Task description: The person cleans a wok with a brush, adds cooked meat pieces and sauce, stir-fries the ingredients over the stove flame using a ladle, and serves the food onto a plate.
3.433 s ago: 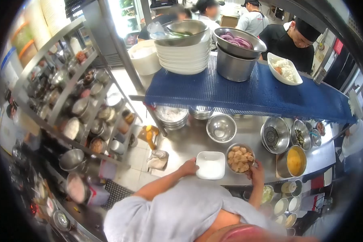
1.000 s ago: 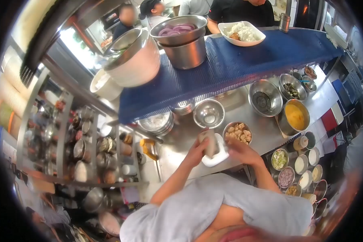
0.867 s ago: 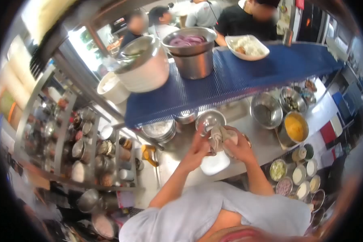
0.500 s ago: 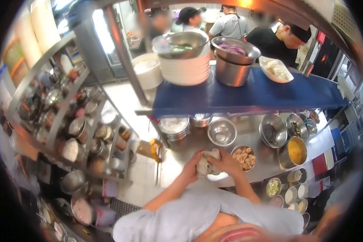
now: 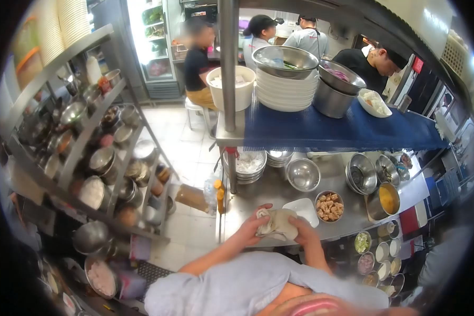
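A crumpled off-white cloth (image 5: 279,223) is stretched between my two hands above the front edge of the steel counter. My left hand (image 5: 252,227) grips its left end, and my right hand (image 5: 302,230) has hold of the right end. Just beyond the cloth lies a white plate (image 5: 304,210), partly behind my right hand. To the right of the plate stands a bowl of brown chunks of food (image 5: 330,206). An empty-looking metal bowl (image 5: 303,175) sits farther back on the counter.
A blue-covered shelf (image 5: 300,129) runs above the counter, carrying stacked white plates (image 5: 287,92) and metal bowls. Its steel post (image 5: 229,68) rises at the left. A rack (image 5: 84,139) full of pots stands left. Several people are behind the shelf; small food containers (image 5: 383,252) are at right.
The cloth has gone from bunched up to spread wider as my hands moved apart. The white plate now shows beyond it. My view has turned toward the left.
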Demonstrator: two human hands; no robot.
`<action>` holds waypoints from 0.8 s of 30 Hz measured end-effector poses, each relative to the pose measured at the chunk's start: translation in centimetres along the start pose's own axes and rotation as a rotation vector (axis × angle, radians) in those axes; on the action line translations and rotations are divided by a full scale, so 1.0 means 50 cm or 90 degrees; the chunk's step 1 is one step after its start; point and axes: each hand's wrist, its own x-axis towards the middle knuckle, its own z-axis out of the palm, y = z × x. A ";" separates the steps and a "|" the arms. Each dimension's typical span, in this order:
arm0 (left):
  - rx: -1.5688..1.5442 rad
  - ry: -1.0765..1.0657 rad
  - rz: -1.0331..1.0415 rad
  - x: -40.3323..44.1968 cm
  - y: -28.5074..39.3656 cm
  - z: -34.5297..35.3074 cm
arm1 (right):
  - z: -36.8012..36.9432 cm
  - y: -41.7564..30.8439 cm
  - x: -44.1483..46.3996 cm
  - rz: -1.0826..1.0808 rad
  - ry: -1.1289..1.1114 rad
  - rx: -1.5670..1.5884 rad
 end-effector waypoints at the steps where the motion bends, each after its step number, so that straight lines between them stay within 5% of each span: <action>1: -0.004 -0.004 0.000 -0.003 0.004 0.001 | -0.003 0.009 0.002 0.016 0.010 0.042; 4: 0.032 0.009 -0.003 -0.007 0.000 -0.002 | 0.040 0.022 -0.021 -0.189 0.050 -0.051; 5: 0.090 0.041 0.024 -0.003 -0.006 -0.011 | 0.064 0.008 -0.040 -0.188 0.052 -0.052; 7: 0.150 0.073 0.047 -0.004 -0.019 -0.014 | 0.120 -0.032 -0.074 -0.216 0.209 -0.371; 10: 0.182 0.117 0.104 0.003 -0.033 0.002 | 0.098 -0.015 -0.067 -0.231 0.271 -0.436; 11: 0.192 0.131 0.126 0.005 -0.037 0.008 | 0.087 -0.010 -0.069 -0.232 0.268 -0.440; 13: 0.199 0.150 0.156 0.001 -0.040 0.024 | 0.060 0.007 -0.079 -0.193 0.147 -0.144; 16: 0.178 0.160 0.170 0.010 -0.053 0.050 | 0.014 0.037 -0.097 -0.236 0.174 -0.152; 17: 0.296 0.201 0.162 0.016 -0.070 0.044 | 0.000 0.038 -0.101 -0.236 0.173 -0.151; 19: 0.426 0.245 0.140 0.020 -0.103 0.033 | 0.001 0.046 -0.133 -0.262 0.225 -0.459; 21: 0.693 0.142 0.224 0.028 -0.155 0.033 | 0.037 0.061 -0.172 -0.266 0.237 -0.426; 22: 0.495 0.098 0.140 0.042 -0.199 0.013 | 0.037 0.077 -0.180 -0.247 0.228 -0.408; 24: 0.403 0.141 0.041 0.020 -0.210 0.060 | 0.039 0.067 -0.198 -0.222 0.160 -0.240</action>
